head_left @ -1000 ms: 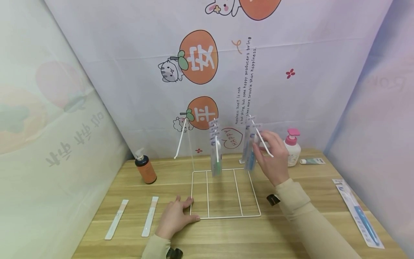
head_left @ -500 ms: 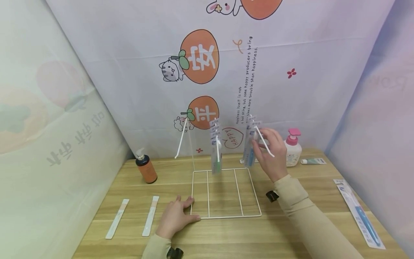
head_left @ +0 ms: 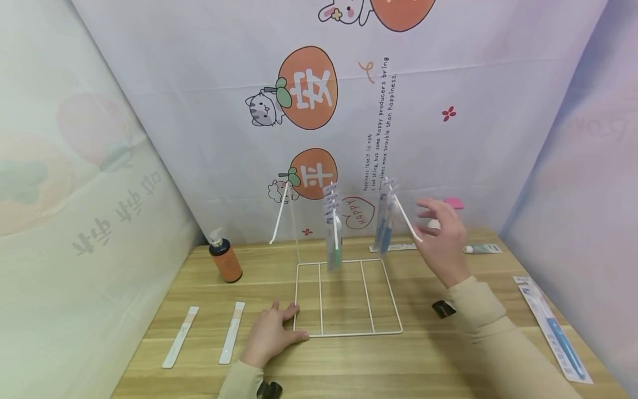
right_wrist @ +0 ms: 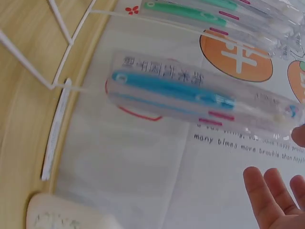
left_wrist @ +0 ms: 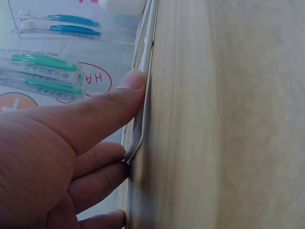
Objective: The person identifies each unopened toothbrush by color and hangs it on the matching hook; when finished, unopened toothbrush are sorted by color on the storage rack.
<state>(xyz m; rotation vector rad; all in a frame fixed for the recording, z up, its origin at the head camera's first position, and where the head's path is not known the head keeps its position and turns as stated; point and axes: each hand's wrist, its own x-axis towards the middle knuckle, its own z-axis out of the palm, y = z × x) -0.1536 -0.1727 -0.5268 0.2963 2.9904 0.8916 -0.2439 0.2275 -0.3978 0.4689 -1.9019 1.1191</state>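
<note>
A white wire display rack (head_left: 355, 334) stands on the table with three raised prongs. My left hand (head_left: 266, 337) rests at its front left corner, thumb pressing the base wire (left_wrist: 146, 95) and fingertips touching near the corner. Packaged green toothbrushes (head_left: 333, 235) hang in a row on the middle prong. On the right prong hang packaged blue toothbrushes (head_left: 385, 221), seen larger in the right wrist view, where the front toothbrush pack (right_wrist: 171, 90) hangs lengthwise. My right hand (head_left: 442, 238) is just right of that prong, fingers apart and holding nothing. The left prong (head_left: 279, 213) carries nothing.
Far right lies another packaged blue toothbrush (head_left: 554, 330). A toothpaste tube (head_left: 482, 249) and a pink-topped pump bottle (head_left: 453, 203), mostly hidden by my right hand, stand behind. Left are an orange-labelled pump bottle (head_left: 226, 260) and two slim white packs (head_left: 180, 338). A white strip (head_left: 402, 247) lies behind the rack.
My right hand has let go of the blue toothbrush pack and moved right, away from the prong. The pack now hangs there. The left hand stays at the rack corner.
</note>
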